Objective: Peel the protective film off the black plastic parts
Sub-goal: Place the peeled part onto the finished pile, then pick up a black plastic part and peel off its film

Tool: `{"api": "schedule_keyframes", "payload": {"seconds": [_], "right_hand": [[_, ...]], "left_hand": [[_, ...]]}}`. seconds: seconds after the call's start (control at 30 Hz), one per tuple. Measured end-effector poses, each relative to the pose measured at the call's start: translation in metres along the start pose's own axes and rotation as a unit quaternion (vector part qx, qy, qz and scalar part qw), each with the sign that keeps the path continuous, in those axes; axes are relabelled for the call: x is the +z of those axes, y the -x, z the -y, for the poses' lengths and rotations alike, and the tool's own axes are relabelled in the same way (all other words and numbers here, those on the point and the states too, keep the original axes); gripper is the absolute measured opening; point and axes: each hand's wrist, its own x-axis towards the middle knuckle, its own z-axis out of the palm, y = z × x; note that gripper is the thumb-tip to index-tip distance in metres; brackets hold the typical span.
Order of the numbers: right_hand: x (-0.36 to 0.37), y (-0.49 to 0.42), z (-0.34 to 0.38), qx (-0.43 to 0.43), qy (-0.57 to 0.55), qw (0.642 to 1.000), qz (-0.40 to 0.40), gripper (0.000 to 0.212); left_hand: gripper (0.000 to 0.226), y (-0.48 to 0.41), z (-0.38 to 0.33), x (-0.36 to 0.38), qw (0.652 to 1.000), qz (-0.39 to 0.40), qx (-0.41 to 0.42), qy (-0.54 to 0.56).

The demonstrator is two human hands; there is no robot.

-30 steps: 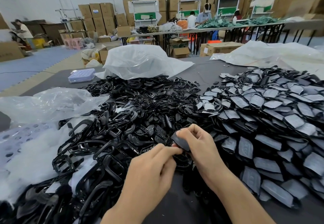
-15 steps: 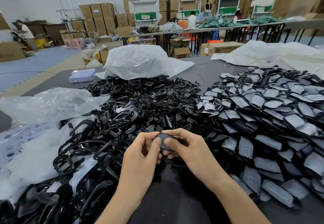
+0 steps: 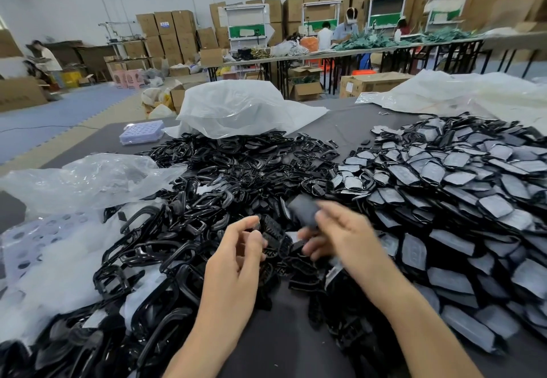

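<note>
Sitting at the far, upper-left edge of the right hand [image 3: 340, 238], the black plastic part [image 3: 303, 210] is raised a little above the heap, and that hand's grip appears closed around its near end, thumb on top and fingers curled beneath, though motion blur smears both. The part's long axis seems to run away from the person and slightly leftward, so its free end points toward the far side of the tabletop [image 3: 281, 345]; the blur keeps me from telling whether film is on its face. The left hand [image 3: 236, 259] lies just beside it, to the left and nearer the person, apart from the part, with forefinger and thumb loosely curled toward each other; whether a scrap of film is pinched between them I cannot tell. By my judgement the right hand is the one placed to carry the part, and the left is the nearer to the loose pile in the middle. Around both hands, a heap of black frames [image 3: 207, 188] spreads left and centre, a stack of film-covered parts [image 3: 444, 188] fills the right, and a clear plastic bag [image 3: 88, 179] lies at the left edge.
</note>
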Motion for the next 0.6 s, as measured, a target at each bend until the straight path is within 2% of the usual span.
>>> {"api": "schedule_keyframes", "payload": {"seconds": [0.07, 0.13, 0.17, 0.23, 0.3, 0.37, 0.43, 0.5, 0.57, 0.6], "right_hand": [[-0.026, -0.010, 0.017, -0.063, -0.068, 0.987, -0.133, 0.029], [-0.047, -0.019, 0.031, -0.108, -0.113, 0.955, -0.251, 0.054], [-0.054, -0.019, 0.035, -0.121, -0.119, 0.943, -0.286, 0.068], [-0.054, -0.016, 0.037, -0.132, -0.098, 0.932, -0.322, 0.074], [-0.040, -0.008, 0.029, -0.137, -0.035, 0.941, -0.307, 0.064], [-0.019, -0.002, 0.016, -0.136, 0.011, 0.954, -0.267, 0.055], [-0.001, 0.001, 0.003, -0.122, 0.028, 0.965, -0.230, 0.049], [0.009, 0.001, -0.006, -0.108, 0.047, 0.973, -0.196, 0.042], [0.011, 0.001, -0.012, -0.096, 0.051, 0.979, -0.175, 0.034], [0.010, 0.001, -0.014, -0.088, 0.044, 0.981, -0.169, 0.032]], "left_hand": [[0.017, -0.002, -0.001, -0.005, 1.000, -0.014, 0.009, -0.020], [0.019, -0.013, 0.001, -0.010, 0.997, -0.027, 0.028, -0.065], [0.021, -0.020, 0.002, -0.013, 0.993, -0.029, 0.039, -0.106], [0.027, -0.038, 0.002, -0.018, 0.970, -0.041, 0.081, -0.227], [0.035, -0.061, 0.005, -0.022, 0.920, -0.048, 0.114, -0.371], [0.044, -0.083, 0.009, -0.023, 0.868, -0.015, 0.079, -0.489], [0.044, -0.101, 0.015, -0.023, 0.837, 0.042, 0.034, -0.545], [0.036, -0.113, 0.018, -0.024, 0.807, 0.071, 0.037, -0.585], [0.030, -0.117, 0.015, -0.029, 0.785, 0.055, 0.069, -0.613], [0.029, -0.118, 0.013, -0.031, 0.787, 0.037, 0.094, -0.609]]}}
